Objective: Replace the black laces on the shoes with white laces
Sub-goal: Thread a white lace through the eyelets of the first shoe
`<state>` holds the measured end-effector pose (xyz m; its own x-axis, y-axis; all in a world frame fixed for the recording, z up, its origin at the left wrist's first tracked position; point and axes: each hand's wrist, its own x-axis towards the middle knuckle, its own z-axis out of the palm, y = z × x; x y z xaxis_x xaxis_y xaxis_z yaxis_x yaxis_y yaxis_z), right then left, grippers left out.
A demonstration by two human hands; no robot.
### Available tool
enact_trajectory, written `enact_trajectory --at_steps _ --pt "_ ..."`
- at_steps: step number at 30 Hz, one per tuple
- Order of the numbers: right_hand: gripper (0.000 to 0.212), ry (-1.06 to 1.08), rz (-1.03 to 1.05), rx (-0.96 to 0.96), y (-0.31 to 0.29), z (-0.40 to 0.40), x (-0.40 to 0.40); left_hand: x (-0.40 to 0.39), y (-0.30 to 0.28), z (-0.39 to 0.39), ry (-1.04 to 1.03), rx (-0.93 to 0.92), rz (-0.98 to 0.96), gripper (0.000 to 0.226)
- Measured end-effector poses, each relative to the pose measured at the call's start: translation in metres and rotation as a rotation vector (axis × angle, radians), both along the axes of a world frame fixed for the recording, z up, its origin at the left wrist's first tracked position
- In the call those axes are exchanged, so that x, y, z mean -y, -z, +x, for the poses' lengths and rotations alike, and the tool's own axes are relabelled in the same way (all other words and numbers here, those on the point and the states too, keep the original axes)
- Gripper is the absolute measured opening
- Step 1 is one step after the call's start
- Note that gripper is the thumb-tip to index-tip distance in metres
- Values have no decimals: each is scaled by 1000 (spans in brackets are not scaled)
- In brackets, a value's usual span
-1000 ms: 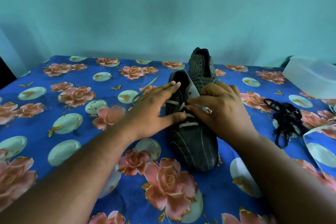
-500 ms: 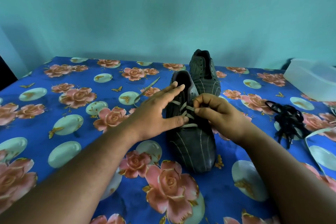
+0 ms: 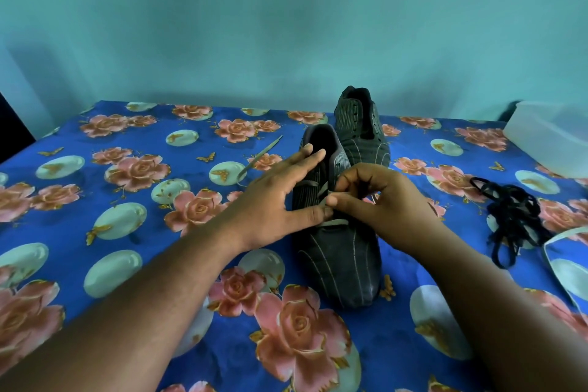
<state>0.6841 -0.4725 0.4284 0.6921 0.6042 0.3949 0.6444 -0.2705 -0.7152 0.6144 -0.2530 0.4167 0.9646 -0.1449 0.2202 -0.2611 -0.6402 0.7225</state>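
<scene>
- Centrally on the table, the near shoe stands partly laced.
- Left hand, fingers straight, steadies its side.
- Right hand pinches the white lace.
- Black laces lie near the right edge.

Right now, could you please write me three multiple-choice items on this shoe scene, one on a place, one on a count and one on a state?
1. Where does the pile of black laces lie?
A. on the cloth right of the near shoe
B. inside the far shoe
C. in the plastic tub

2. How many shoes stand on the cloth?
A. one
B. two
C. three

3. What is the left hand doing?
A. gripping the black laces
B. lying flat against the near shoe
C. lifting the tub

Answers: 1 A, the pile rests on the floral cloth at right. 2 B, one shoe stands behind the other. 3 B, its fingers are straight while the right hand pinches the white lace.
</scene>
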Motion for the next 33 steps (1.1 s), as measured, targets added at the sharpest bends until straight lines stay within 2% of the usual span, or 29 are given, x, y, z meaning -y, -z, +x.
enact_trajectory --at_steps 1,2,4,6,8,9,11,14,16,18,21,22,24,26,27,29,31,33 --pt "20 40 -28 130 0 1 -1 -1 1 0 1 4 0 91" --pt "12 35 -20 177 -1 1 -1 -1 1 0 3 8 0 91" --pt "8 -36 61 29 -3 1 3 0 0 0 -4 12 13 91" --pt "14 -138 177 -188 -5 0 7 1 0 1 -24 13 37 90" --pt "25 -156 216 -265 -8 -6 5 1 0 1 -39 6 60 91" --pt "30 -136 203 -235 -8 -8 3 1 1 1 -40 0 60 92" --pt "37 -20 71 -52 -3 -5 0 0 1 2 -32 -1 39 93" --pt "23 136 -90 175 -3 0 -1 -1 1 1 -16 5 29 93" --pt "14 114 -64 165 -5 -3 0 -1 1 1 -15 1 28 91" --pt "17 -8 79 -52 -8 -6 3 0 1 0 -22 -3 26 92" --pt "23 -176 486 -550 -13 -5 8 0 0 1 -38 -9 38 91" --pt "23 -206 597 -637 -15 -3 9 0 0 1 -39 -12 41 92" --pt "14 -187 678 -704 -19 -4 8 1 -2 0 -40 -14 48 94" --pt "22 -80 553 -585 -18 -6 8 1 -2 -1 -40 -14 52 94" --pt "29 -6 396 -441 -18 -8 8 1 -1 -1 -38 -15 49 94" --pt "32 88 94 -200 -18 -12 7 0 0 0 -31 -20 36 94" --pt "23 112 25 -141 -19 -14 6 -1 1 0 -27 -17 31 94" --pt "18 93 62 -174 -19 -12 9 0 1 0 -33 -14 38 94"
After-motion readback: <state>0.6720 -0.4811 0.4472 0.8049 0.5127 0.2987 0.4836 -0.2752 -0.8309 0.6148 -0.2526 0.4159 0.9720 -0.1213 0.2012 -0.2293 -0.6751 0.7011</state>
